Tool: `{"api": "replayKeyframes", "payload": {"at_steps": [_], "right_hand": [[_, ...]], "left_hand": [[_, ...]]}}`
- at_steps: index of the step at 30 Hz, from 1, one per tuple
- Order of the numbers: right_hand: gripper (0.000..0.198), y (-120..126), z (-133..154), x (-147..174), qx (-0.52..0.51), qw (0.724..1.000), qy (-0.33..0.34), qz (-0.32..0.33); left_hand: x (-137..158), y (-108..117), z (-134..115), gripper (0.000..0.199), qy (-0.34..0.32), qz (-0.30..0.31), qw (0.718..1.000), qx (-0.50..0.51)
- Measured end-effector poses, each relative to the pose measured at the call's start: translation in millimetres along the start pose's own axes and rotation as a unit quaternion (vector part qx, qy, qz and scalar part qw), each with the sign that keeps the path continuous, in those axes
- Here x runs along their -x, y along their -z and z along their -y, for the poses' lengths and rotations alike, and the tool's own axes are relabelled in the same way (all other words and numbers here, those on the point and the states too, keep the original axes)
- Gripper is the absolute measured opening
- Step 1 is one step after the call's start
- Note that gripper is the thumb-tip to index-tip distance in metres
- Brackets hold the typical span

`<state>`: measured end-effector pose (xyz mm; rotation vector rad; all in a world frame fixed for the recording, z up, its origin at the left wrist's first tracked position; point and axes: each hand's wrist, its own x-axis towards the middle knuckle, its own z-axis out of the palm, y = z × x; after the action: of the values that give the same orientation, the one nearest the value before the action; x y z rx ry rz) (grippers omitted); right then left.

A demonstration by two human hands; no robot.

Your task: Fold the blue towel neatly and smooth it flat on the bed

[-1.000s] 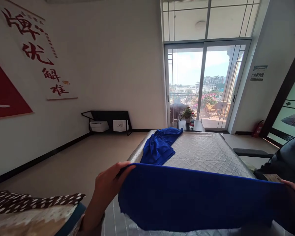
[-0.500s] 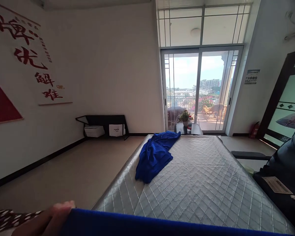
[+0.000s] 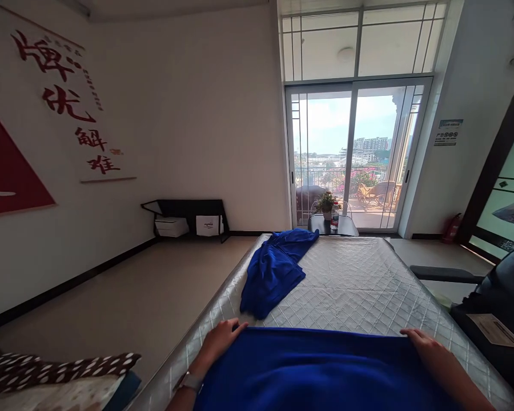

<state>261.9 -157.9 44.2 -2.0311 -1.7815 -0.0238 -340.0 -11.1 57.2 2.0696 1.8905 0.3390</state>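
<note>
A blue cloth is stretched wide in front of me, its top edge nearly straight across the silver quilted surface. My left hand, with a watch on the wrist, is closed on the cloth's upper left corner. At the upper right corner my right hand grips the same edge, fingers pinched. The lower part of the cloth runs out of view. Farther off, a second blue cloth lies crumpled along the left side of the quilted surface.
A brown dotted fabric is at lower left. A black rack holding white boxes stands by the wall. Beyond the quilted surface, a small table carries a potted plant and a bottle. Dark chair-like furniture borders the right side.
The blue cloth's edge has moved forward over the quilted surface, away from me. Both hands now show on it; earlier only the left was in view, at lower left. The view has shifted slightly left.
</note>
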Motion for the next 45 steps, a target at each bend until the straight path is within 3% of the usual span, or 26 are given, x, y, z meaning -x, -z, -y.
{"api": "replayKeyframes", "payload": {"at_steps": [2,5,8,10,13,15,17,21,28,35,38,42,45], "right_hand": [[0.053,-15,-18,-4,-0.010,0.999,0.006,0.036],[0.050,-25,-43,-5,-0.008,0.999,-0.031,0.037],[0.046,-27,-54,-7,-0.019,0.998,-0.045,0.030],[0.045,-27,-53,-8,-0.028,0.998,-0.045,0.024],[0.042,-26,-44,-10,-0.027,0.998,-0.058,0.013],[0.040,-26,-36,-10,-0.018,0.997,-0.070,0.002],[0.038,-26,-30,-9,-0.011,0.997,-0.081,-0.011],[0.038,-35,-33,-8,-0.013,0.996,-0.088,-0.030],[0.041,-59,-60,-9,-0.022,0.996,-0.080,-0.037],[0.040,-59,-59,-10,-0.034,0.996,-0.082,-0.031],[0.039,-56,-57,-10,-0.034,0.995,-0.090,-0.027],[0.039,-54,-57,-9,-0.031,0.995,-0.094,-0.030],[0.040,-54,-56,-9,-0.030,0.995,-0.087,-0.035]], "left_hand": [[-10,-7,6,0.046,0.005,-0.015,0.999,-0.047],[-25,-5,12,0.048,-0.008,-0.050,0.996,-0.069],[-45,-4,12,0.045,-0.044,-0.130,0.989,-0.062],[-61,-7,3,0.055,-0.044,-0.173,0.983,-0.053],[-85,-21,-24,0.099,0.003,-0.134,0.990,-0.048],[-99,-33,-45,0.110,0.027,-0.082,0.995,-0.057],[-112,-45,-65,0.100,0.044,-0.072,0.993,-0.080],[-134,-60,-93,0.074,0.071,-0.143,0.981,-0.109],[-157,-69,-116,0.065,0.073,-0.198,0.973,-0.092],[-159,-68,-92,0.073,0.068,-0.251,0.955,-0.142],[-166,-62,-71,0.073,0.083,-0.216,0.965,-0.120],[-177,-53,-43,0.068,0.057,-0.181,0.979,-0.078],[-178,-47,-29,0.074,0.044,-0.165,0.984,-0.059]]}}
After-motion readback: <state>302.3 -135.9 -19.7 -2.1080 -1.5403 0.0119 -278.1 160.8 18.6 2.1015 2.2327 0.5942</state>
